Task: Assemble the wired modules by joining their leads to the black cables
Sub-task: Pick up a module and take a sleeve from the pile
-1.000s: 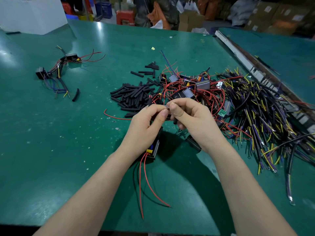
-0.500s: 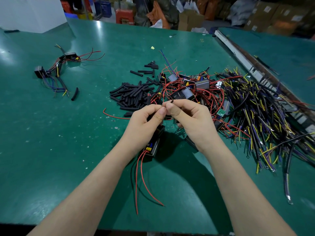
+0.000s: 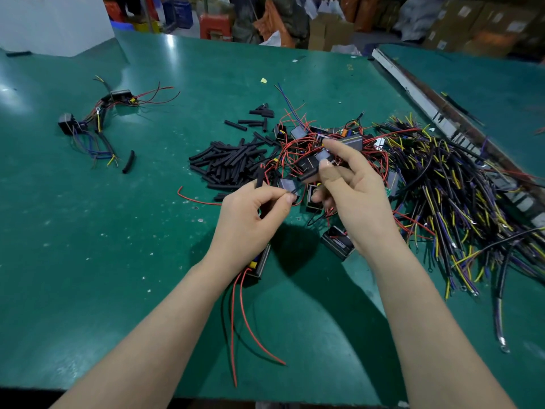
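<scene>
- Landmark for everything here is the heap of black sleeve pieces [image 3: 233, 163] sitting mid-way across the green table [image 3: 88, 246].
- Left hand [image 3: 250, 222] is just on the near side of that heap, thumb and forefinger pinched together on a thin lead, with 1 short black tube [image 3: 260, 177] sticking up out of the grip.
- A wired module [image 3: 259, 262] hangs under the left wrist, its red leads [image 3: 244, 320] trailing toward the near edge of the table.
- Right hand [image 3: 351, 190] is just right of the heap, fingers half curled. Its fingertips touch a black part [image 3: 308, 169] in the tangle, but I can't tell if it's really gripped or just touched.
- Pile of modules with red wires [image 3: 324, 146] lies touching the heap's right edge.
- Bundle of black cables [image 3: 460, 196] with yellow and purple cores lies further right, past that pile.
- 1 more module [image 3: 337, 242] lies on the table near the right wrist.
- Finished harness [image 3: 97, 122] is well left of the heap, with a lone tube [image 3: 128, 161] next to it.
</scene>
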